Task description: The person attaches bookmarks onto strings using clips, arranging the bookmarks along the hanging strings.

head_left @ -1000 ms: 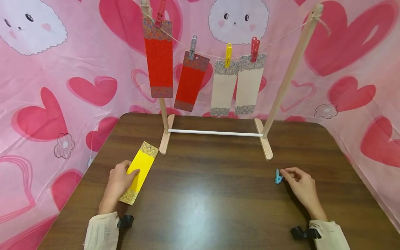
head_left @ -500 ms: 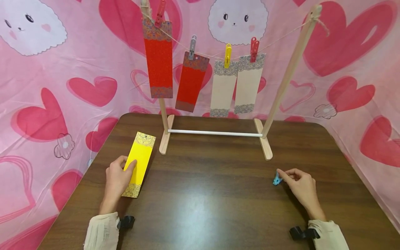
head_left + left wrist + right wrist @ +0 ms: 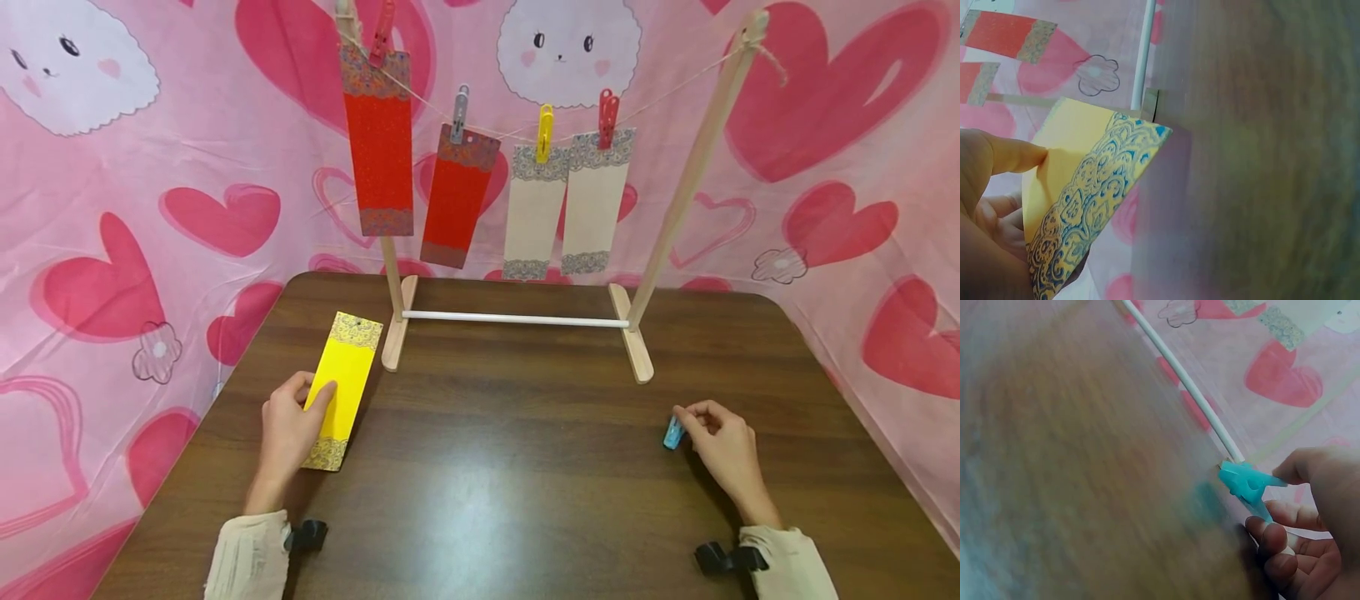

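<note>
My left hand (image 3: 288, 425) grips a yellow card (image 3: 347, 379) by its left edge, thumb across the front and fingers behind. The card has patterned bands at both ends and a small hole near the top; in the left wrist view its lower band (image 3: 1085, 206) shows blue and silver scrollwork. On the right, my right hand (image 3: 723, 446) pinches a light blue clothespin (image 3: 672, 432) by its handles between thumb and fingers. Seen from the right wrist, the clothespin (image 3: 1244, 480) points its jaws away from the palm, with handles spread.
A wooden stand (image 3: 693, 179) at the back carries a string between two posts, joined below by a white rod (image 3: 517, 318). From it hang two red cards (image 3: 381, 154) and two cream cards (image 3: 596, 208) on clothespins. A brown table (image 3: 487, 450) lies beneath, a pink heart-print cloth (image 3: 217, 150) behind.
The left hand has raised the yellow card and turned it more upright. The right hand has turned the blue clothespin slightly while staying in nearly the same place.
</note>
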Motion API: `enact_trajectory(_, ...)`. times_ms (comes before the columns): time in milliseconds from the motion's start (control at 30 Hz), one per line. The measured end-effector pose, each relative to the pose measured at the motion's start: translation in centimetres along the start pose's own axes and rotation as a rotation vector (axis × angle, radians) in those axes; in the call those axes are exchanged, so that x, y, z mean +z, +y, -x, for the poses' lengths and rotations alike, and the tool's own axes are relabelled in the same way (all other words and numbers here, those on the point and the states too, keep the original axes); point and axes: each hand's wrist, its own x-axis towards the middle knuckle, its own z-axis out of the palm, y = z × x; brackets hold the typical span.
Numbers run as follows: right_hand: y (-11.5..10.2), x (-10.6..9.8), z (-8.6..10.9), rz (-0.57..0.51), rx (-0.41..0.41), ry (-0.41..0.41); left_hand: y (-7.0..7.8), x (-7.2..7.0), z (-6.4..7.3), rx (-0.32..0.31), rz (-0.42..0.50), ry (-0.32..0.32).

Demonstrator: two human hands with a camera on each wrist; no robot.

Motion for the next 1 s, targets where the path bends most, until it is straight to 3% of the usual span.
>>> enact_trajectory(367, 0.1, -0.4, 0.2, -0.088, 0.005, -0.052, 0.4, 0.0, 0.0, -0.109, 0.223, -0.153)
enact_trajectory(533, 0.3, -1.3, -0.1, -0.162, 0.026, -0.074, 0.5, -0.3, 0.1, -0.085, 0.275, -0.166)
enact_trajectory(800, 0.9, -4.9, -0.1, -0.250, 0.163, 0.052, 0.9, -0.4, -0.1, -0.051, 0.384, -0.181)
enact_trajectory(1000, 0.2, -6.5, 0.7, -0.255, 0.083, 0.088, 2.0, -0.1, 0.2, -0.017, 0.377, -0.216)
